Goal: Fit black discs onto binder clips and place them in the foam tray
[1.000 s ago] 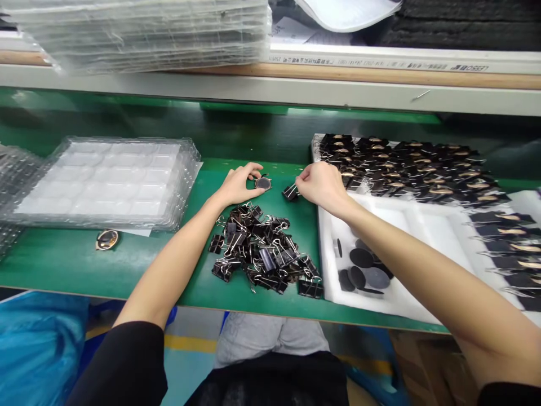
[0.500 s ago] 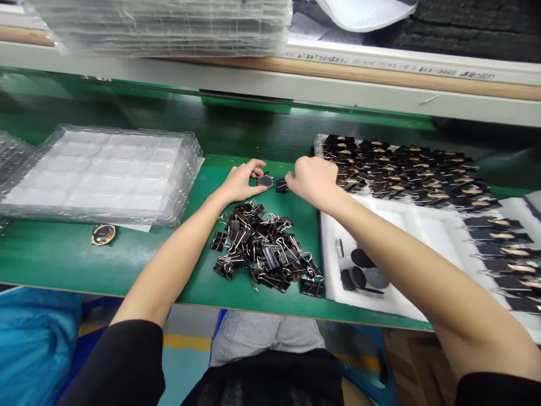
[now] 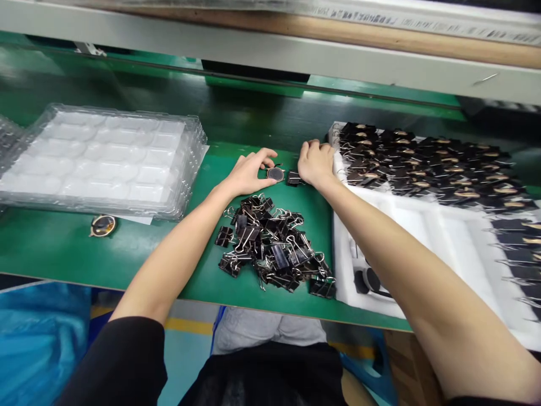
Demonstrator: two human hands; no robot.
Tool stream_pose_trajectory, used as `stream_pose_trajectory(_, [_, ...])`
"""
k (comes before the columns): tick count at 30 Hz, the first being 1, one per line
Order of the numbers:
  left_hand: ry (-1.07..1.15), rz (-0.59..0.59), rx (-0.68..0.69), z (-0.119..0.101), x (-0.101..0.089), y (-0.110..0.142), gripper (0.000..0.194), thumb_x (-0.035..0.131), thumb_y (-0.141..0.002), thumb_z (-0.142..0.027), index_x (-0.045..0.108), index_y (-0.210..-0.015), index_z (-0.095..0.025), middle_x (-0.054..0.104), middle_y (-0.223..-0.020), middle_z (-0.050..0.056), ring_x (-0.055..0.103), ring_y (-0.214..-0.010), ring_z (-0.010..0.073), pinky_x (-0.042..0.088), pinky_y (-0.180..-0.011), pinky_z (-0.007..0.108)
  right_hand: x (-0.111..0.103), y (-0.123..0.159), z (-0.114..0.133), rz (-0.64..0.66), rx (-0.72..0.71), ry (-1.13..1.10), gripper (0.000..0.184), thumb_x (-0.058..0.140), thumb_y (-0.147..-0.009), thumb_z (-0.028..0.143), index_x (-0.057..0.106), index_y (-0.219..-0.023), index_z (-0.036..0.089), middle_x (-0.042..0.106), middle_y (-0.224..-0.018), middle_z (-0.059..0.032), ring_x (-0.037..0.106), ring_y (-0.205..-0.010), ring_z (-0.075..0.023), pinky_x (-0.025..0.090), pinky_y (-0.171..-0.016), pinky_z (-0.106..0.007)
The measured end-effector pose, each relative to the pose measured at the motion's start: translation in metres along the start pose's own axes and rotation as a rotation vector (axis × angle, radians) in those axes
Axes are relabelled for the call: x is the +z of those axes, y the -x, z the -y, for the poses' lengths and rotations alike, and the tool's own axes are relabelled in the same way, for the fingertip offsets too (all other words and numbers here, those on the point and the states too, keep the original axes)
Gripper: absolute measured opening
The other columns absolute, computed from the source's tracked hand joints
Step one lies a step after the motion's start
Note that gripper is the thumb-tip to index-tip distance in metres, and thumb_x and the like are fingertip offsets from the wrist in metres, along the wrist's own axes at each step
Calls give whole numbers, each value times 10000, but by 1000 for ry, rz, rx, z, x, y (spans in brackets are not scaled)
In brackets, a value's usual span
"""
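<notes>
So the left hand (image 3: 250,173) is just above centre of the frame, thumb and index finger pinching a small round piece (image 3: 276,175) with a dark face and a thin tan-gold rim. It sits right at the fingertips, low over the green desk (image 3: 54,251).

Just to the right of it is the right hand (image 3: 316,163), fingers bunched and curled in. A single black binder clip (image 3: 294,178) pokes out from them, its body pointing at the round piece but apart from it. Looks like they've got it by the wire handles, though the hand itself covers most of the grip.

Below both hands, around the middle of the frame, there's a messy pile of binder clips (image 3: 274,248). On the right is a white foam tray (image 3: 343,285) with some black discs (image 3: 372,279) in its near left compartment, partly behind the right forearm. Upper right has packed rows of clips (image 3: 422,160) with tan bits showing between them.

Left side: stacked clear plastic trays (image 3: 97,160), and just below those another gold-rimmed round piece (image 3: 102,225) lying on the desk.
</notes>
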State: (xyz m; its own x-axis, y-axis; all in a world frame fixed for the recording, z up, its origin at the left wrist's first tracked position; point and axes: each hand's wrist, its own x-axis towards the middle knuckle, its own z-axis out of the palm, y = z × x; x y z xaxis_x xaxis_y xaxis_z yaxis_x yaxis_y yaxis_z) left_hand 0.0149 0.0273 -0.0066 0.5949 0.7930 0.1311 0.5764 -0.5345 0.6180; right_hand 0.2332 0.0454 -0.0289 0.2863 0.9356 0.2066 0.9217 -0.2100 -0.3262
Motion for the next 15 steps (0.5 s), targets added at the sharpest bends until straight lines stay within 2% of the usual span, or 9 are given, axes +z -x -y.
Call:
stream_pose_trajectory(3, [20, 5, 8, -3, 0, 0, 578, 728, -865, -307, 438, -1363, -262, 701, -1262, 18, 621, -1153, 242, 317, -1092, 439, 5, -2, -9, -15, -13, -17, 656, 107, -1095, 499, 542, -1340, 73, 541, -1324, -286, 459, -1328, -405, 327, -1099, -650])
stream_pose_trajectory(8, [56, 22, 10, -7, 0, -3, 621, 726, -849, -310, 441, -1399, -268, 711, -1249, 15, 637, -1136, 242, 309, -1101, 442, 11, -7, -15, 66, -9, 28, 618, 122, -1100, 483, 505, -1381, 87, 522, -1345, -274, 456, -1339, -392, 325, -1103, -651])
stream_pose_trajectory(15, [34, 30, 44, -5, 3, -9, 658, 739, -837, -345, 458, -1428, -276, 710, -1303, 33, 660, -1096, 246, 380, -1045, 424, 20, -10, -20, -35, -72, -25, 688, 40, -1086, 547, 485, -1394, 123, 527, -1342, -259, 457, -1350, -407, 340, -1083, -665])
